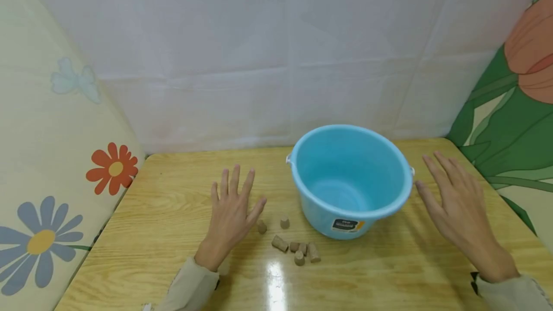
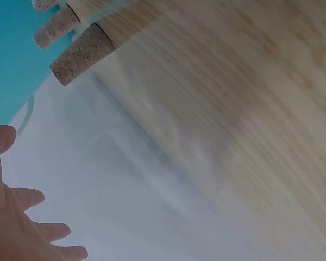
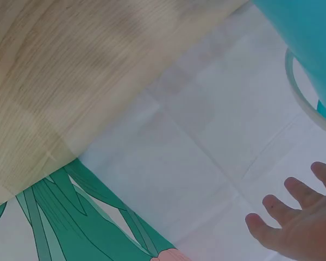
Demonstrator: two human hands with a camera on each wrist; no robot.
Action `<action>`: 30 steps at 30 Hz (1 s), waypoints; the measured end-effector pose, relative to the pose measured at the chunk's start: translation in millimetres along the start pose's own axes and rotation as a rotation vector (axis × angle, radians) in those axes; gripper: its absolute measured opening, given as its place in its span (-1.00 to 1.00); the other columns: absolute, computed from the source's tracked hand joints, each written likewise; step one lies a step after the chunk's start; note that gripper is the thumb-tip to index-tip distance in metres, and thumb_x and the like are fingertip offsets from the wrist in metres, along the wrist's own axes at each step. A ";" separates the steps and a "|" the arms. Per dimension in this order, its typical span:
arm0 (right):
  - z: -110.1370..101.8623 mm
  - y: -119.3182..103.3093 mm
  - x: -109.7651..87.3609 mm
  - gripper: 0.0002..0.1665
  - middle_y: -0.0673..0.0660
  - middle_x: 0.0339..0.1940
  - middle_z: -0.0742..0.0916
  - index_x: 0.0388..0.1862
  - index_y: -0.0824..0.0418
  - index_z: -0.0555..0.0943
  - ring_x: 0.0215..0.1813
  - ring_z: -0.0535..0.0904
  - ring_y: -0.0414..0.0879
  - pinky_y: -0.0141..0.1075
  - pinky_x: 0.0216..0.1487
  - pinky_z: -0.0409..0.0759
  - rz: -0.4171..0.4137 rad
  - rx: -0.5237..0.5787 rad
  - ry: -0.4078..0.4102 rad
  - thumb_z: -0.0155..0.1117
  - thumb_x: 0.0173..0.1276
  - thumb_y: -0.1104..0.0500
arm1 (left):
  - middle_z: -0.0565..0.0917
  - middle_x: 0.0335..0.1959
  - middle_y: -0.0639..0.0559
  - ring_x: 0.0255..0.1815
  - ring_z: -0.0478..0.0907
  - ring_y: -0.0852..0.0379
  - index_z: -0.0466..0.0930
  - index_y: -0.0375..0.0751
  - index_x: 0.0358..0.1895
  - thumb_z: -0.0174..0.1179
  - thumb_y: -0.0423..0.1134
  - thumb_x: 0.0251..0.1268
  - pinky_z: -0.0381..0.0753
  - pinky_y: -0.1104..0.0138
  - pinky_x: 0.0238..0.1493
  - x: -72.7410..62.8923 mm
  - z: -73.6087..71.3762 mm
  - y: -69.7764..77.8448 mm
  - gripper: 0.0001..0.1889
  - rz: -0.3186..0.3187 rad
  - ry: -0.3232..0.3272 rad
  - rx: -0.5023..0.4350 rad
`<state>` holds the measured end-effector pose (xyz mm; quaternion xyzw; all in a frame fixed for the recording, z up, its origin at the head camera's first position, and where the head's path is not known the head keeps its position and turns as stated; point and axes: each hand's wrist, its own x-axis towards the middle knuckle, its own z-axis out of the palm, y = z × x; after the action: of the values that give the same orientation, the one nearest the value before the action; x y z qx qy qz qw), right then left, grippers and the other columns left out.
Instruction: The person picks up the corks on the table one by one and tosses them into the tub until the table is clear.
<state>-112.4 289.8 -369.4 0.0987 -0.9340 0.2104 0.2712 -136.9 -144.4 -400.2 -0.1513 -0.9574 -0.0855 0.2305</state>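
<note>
A light-blue plastic bucket (image 1: 345, 227) stands upright on the wooden table, its inside showing no contents. Several cork stoppers (image 1: 279, 244) lie or stand on the tabletop at its front left. My left hand (image 1: 231, 217) hovers left of the corks with fingers spread, holding nothing. In the left wrist view a cork (image 2: 82, 53) appears large near the top, apart from that hand (image 2: 16, 217). My right hand (image 1: 460, 205) is raised just right of the bucket with fingers extended, holding nothing. The right wrist view shows its fingers (image 3: 282, 212) below the bucket's pale handle (image 3: 300, 98).
The wooden table (image 1: 164, 234) ends at a white cloth backdrop (image 1: 216, 61). Flower-printed cloth (image 1: 43, 124) borders the left side, and a leaf-and-tulip print (image 1: 514, 124) borders the right. A dark label (image 1: 345, 225) is on the bucket's front.
</note>
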 end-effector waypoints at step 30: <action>-8.9 -40.5 6.8 -0.40 0.33 0.50 0.38 0.50 0.11 0.35 0.52 0.21 0.34 0.37 0.48 0.02 -0.115 0.202 0.026 0.10 0.49 0.18 | 0.19 0.52 -0.33 0.53 0.09 -0.40 0.22 -0.09 0.51 0.15 0.13 0.36 0.21 -0.39 0.34 -1.5 0.4 3.1 -0.26 0.010 -0.029 -0.011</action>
<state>-101.8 257.1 -345.2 0.1761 -0.8974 0.2888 0.2834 -134.8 -141.8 -400.9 -0.1588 -0.9594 -0.0874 0.2160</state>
